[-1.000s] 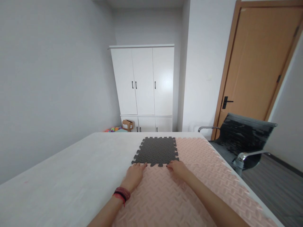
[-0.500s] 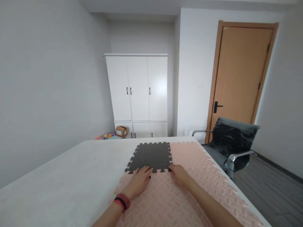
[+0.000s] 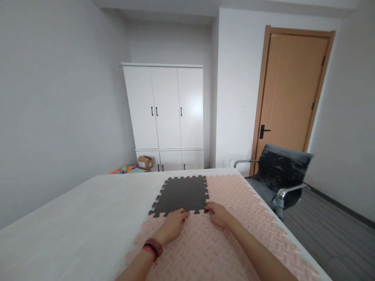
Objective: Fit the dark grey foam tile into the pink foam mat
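The dark grey foam tile (image 3: 181, 194) lies on the surface (image 3: 88, 218), its toothed near edge meeting the pink foam mat (image 3: 234, 234). Since a second ago the left hand (image 3: 172, 224) has slid rightward along that seam, toward the right hand (image 3: 216, 214) at the tile's corner. Both press flat with fingers spread, gripping nothing.

The room is evenly and softly lit, bright without harsh shadows. A pale sheen of glare sits on the right door of the white wardrobe (image 3: 164, 113), and the wall left of it fades to grey. Below the wardrobe, the hands cast only faint shadows. Wide-angle distortion bends lines toward the edges, and the whole view is slightly soft.
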`<state>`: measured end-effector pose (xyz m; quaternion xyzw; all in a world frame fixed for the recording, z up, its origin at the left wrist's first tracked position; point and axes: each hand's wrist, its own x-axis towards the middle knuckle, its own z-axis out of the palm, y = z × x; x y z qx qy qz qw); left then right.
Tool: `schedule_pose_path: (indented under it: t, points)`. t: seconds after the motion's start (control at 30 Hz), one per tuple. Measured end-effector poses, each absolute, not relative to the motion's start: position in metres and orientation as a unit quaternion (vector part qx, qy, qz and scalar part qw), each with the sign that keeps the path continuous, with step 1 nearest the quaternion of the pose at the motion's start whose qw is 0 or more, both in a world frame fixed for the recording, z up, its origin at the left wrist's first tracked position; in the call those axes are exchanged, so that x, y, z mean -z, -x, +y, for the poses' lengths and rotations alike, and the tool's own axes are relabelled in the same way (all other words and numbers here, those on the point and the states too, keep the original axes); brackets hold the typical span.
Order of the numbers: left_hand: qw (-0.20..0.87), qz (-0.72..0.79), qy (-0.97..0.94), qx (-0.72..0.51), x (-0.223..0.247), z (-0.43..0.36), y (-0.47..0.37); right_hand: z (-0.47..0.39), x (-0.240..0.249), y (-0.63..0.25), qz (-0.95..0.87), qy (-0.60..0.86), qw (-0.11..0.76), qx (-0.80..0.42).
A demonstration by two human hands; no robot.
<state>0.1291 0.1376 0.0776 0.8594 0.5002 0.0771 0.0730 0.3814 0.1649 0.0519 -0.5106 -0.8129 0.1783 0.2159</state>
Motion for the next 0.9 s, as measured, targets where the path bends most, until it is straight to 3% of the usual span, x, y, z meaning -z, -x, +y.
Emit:
schedule_pose_path:
  t: [0.33, 0.73, 0.9]
  points:
    - [0.099, 0.504, -0.855, -0.062, -0.085, 0.134, -0.129, 0.198, -0.071, -0.379, -0.791, 0.553, 0.214, -0.151]
    - [0.085, 0.502, -0.860, -0.031, -0.101, 0.138, -0.136, 0.225, -0.083, -0.370, -0.782, 0.606, 0.061, -0.133]
    - [0.074, 0.515, -0.853, -0.029, -0.110, 0.151, -0.137, 0.242, -0.089, -0.369, -0.795, 0.594, 0.094, -0.085]
